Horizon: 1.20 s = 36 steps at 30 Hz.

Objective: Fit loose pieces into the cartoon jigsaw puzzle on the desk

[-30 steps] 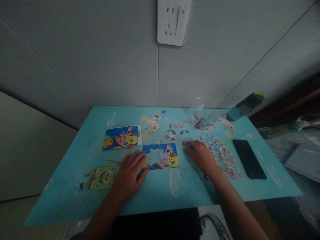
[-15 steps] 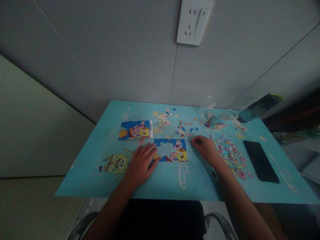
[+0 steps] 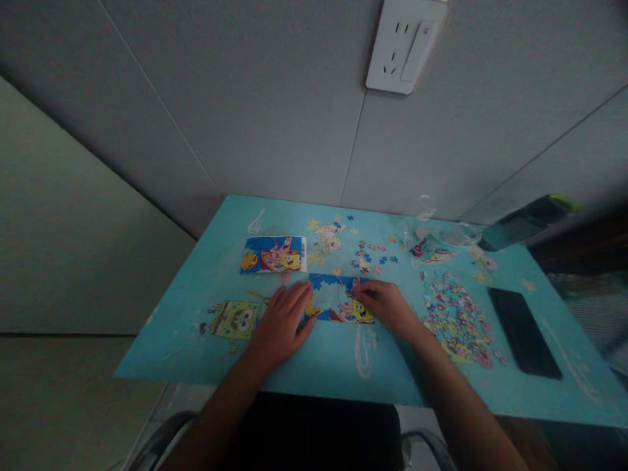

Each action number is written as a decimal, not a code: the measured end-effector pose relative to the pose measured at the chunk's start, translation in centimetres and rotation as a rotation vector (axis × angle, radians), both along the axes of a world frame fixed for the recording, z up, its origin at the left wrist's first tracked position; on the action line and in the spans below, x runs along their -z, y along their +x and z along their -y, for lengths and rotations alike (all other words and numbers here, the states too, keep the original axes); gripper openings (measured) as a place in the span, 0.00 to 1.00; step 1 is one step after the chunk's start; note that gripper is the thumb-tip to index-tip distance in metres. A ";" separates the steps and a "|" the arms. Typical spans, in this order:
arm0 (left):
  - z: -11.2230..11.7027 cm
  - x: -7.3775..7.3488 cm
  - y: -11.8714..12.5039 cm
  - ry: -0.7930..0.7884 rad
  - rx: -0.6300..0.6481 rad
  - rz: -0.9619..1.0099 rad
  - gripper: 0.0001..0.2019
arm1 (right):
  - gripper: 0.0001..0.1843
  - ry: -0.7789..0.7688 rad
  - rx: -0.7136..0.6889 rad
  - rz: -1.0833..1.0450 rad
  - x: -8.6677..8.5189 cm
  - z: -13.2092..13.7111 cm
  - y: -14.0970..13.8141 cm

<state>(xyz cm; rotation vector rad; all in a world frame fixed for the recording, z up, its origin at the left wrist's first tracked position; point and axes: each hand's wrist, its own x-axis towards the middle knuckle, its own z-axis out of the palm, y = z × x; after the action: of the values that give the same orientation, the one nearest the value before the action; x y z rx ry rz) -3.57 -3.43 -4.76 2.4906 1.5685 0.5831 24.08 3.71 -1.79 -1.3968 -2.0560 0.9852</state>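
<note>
A partly assembled jigsaw puzzle (image 3: 364,314) with cartoon figures and a blue border lies on the table, a gap in its middle. My left hand (image 3: 283,320) rests flat at its left edge, fingers stretched out and thumb at the lower left corner. Over the puzzle's upper right part, my right hand (image 3: 385,304) pinches a small puzzle piece (image 3: 356,290), mostly hidden by the fingertips. A printed picture card (image 3: 272,255) showing a matching scene lies behind my left hand. Loose puzzle pieces (image 3: 366,256) are scattered just behind the puzzle.
On the right spreads a heap of multicoloured pieces (image 3: 456,314), beside a black phone-like slab (image 3: 524,332). A patterned tub (image 3: 434,250), clear plastic and a tilted dark bottle (image 3: 527,224) stand at the back right. The turquoise table (image 3: 191,356) meets a grey wall.
My right hand has moved left with the pinched piece, from beside the puzzle to over its upper right part. My left hand stays at the left edge. The camera view has shifted slightly.
</note>
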 end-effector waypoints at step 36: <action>0.2 -1.2 7.1 0.051 0.191 0.023 0.22 | 0.09 0.281 0.019 0.170 2.0 1.9 -1.0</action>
<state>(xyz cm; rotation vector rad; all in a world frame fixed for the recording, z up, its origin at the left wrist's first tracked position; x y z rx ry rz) 3.51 -3.64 -3.56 2.6214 1.3039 0.6279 23.07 1.85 -3.74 -1.3855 -2.1973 0.5579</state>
